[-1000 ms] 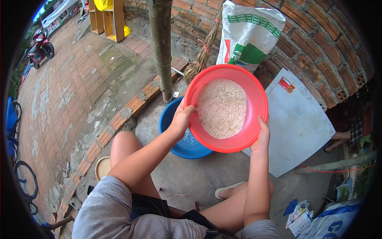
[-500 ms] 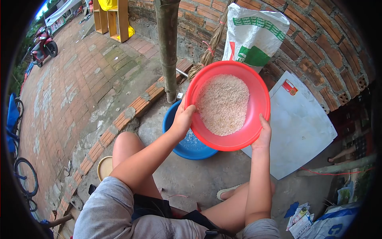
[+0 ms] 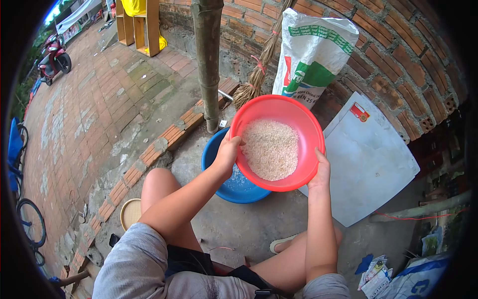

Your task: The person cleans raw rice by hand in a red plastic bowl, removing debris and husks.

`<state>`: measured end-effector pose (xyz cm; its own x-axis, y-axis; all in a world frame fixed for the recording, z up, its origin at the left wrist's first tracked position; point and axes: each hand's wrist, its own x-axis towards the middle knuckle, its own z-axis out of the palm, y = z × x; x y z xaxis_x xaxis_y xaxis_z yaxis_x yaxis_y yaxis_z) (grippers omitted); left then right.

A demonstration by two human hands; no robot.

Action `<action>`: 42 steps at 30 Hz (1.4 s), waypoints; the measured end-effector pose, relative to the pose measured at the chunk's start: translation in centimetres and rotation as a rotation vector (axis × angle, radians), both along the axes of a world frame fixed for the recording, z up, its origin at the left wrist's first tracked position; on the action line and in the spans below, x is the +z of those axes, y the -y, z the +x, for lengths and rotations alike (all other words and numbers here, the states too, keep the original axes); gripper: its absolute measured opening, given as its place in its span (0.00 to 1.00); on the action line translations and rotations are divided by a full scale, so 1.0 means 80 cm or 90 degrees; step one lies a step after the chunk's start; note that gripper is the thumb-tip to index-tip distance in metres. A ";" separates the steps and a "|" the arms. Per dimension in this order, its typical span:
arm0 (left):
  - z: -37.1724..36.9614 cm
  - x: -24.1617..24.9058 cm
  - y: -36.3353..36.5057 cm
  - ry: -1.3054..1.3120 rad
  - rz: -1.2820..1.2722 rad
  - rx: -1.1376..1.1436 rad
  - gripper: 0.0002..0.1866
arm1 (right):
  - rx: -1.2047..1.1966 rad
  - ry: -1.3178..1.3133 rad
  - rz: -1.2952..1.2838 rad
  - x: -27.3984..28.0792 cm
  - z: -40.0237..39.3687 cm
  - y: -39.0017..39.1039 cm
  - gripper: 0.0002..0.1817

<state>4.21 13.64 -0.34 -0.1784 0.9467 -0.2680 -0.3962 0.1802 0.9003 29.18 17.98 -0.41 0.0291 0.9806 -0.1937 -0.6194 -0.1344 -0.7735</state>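
Note:
Both hands hold a red plastic basin [image 3: 311, 127] up in front of me, with a heap of pale rice-like grains [image 3: 271, 149] inside it. My left hand [image 3: 228, 155] grips its left rim, thumb over the edge. On the right rim, my right hand [image 3: 320, 172] is closed with the thumb on top and the other fingers mostly hidden beneath. Under and left of the red basin, a blue basin [image 3: 239, 192] rests on the concrete floor, partly covered, with some whitish bits on its bottom.
A bamboo post [image 3: 206, 65] rises behind the blue basin. Near the brick wall stand a straw broom [image 3: 255, 82] and a white-green sack [image 3: 316, 55]. A pale flat board [image 3: 371, 164] lies right. A woven tray [image 3: 130, 213] sits by my left knee.
The red basin has come down and slightly left, tilting so that less of its outer side shows. More of the sack's lower print is visible now.

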 end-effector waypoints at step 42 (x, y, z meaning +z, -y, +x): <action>0.018 0.009 0.000 0.039 0.154 -0.013 0.26 | -0.005 -0.028 0.087 0.028 0.027 0.021 0.24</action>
